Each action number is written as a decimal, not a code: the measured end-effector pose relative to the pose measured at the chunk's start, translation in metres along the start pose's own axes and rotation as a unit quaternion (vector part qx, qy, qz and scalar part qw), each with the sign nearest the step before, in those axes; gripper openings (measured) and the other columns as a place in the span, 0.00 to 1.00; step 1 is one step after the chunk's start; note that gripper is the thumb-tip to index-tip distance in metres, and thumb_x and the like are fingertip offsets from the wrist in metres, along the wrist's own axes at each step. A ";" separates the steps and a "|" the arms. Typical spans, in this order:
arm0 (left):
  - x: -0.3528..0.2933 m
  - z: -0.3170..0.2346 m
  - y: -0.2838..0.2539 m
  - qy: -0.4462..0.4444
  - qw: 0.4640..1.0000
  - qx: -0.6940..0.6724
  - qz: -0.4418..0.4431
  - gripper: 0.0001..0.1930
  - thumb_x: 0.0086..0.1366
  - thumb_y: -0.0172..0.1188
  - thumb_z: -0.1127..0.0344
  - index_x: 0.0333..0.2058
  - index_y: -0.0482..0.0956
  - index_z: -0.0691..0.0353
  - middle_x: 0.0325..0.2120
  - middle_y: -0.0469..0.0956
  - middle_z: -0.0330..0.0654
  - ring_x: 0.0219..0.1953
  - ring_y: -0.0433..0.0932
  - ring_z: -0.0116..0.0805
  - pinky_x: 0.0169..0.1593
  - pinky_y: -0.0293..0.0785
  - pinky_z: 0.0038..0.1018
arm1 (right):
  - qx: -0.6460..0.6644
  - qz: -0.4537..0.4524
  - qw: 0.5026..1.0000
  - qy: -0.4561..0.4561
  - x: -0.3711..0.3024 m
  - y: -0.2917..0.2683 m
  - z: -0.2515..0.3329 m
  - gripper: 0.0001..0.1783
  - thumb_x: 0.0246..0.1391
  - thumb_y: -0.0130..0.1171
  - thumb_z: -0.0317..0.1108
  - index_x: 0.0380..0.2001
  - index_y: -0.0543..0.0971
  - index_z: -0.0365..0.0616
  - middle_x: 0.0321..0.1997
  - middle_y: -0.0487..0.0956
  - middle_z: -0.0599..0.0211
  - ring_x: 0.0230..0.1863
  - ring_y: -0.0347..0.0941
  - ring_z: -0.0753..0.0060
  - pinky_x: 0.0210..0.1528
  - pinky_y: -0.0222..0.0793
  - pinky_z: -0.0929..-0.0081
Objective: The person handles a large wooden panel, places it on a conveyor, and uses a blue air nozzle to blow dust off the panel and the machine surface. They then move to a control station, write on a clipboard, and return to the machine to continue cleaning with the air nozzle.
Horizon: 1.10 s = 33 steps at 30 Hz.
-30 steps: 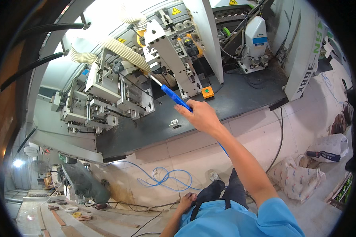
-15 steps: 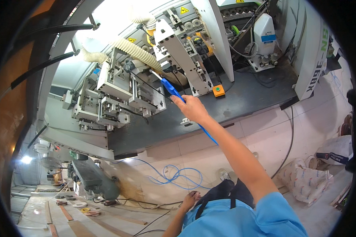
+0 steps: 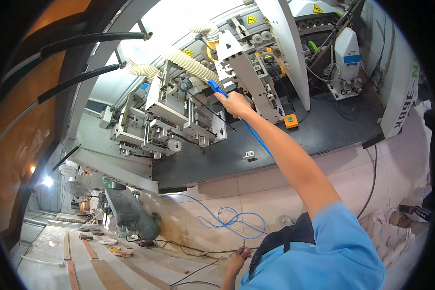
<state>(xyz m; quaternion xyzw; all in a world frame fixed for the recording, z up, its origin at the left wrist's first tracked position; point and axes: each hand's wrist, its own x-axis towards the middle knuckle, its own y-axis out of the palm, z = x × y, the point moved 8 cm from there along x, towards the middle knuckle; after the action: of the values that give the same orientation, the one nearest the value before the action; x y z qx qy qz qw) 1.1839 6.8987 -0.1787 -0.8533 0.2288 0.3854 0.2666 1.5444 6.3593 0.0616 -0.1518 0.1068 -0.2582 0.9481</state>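
Note:
My right hand [image 3: 237, 104] is wrapped round the handle of a blue air blow gun [image 3: 216, 87], reaching far into an open machine. The gun's nozzle points up and left, close to a ribbed cream suction hose [image 3: 191, 65]. From under the hand a blue air hose [image 3: 257, 137] runs down along my forearm. Low in the view, beside my dark trousers, my left hand [image 3: 239, 257] hangs with its fingers curled. A thin line shows just above it, but what the fingers hold, if anything, is too small to make out.
White machine units [image 3: 166, 104] stand left of the gun above a dark machine bed [image 3: 198, 166]. An orange box with a green button [image 3: 291, 121] sits at the right. Blue hose loops [image 3: 227, 223] lie on the floor. Wood strips [image 3: 108, 273] are at lower left.
My right hand has pushed the blow gun deeper into the machine, nearer the suction hose. The view has shifted, so the machine appears farther right. My left hand stays low beside my body.

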 end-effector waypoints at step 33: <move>-0.049 0.063 0.029 -0.139 0.972 -0.180 -0.057 0.25 0.76 0.49 0.52 0.59 0.72 0.68 0.52 0.80 0.49 0.54 0.80 0.40 0.58 0.73 0.33 | -0.010 0.042 0.995 0.087 0.148 0.070 0.041 0.39 0.60 0.49 0.68 0.19 0.82 0.41 0.19 0.81 0.61 0.21 0.80 0.65 0.29 0.76 0.68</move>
<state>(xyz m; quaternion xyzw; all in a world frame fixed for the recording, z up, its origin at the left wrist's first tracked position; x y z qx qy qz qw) 1.1035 6.9260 -0.1837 -0.8368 0.0670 0.5195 0.1593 1.7129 6.3494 0.0572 -0.1332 0.1978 -0.2294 0.9437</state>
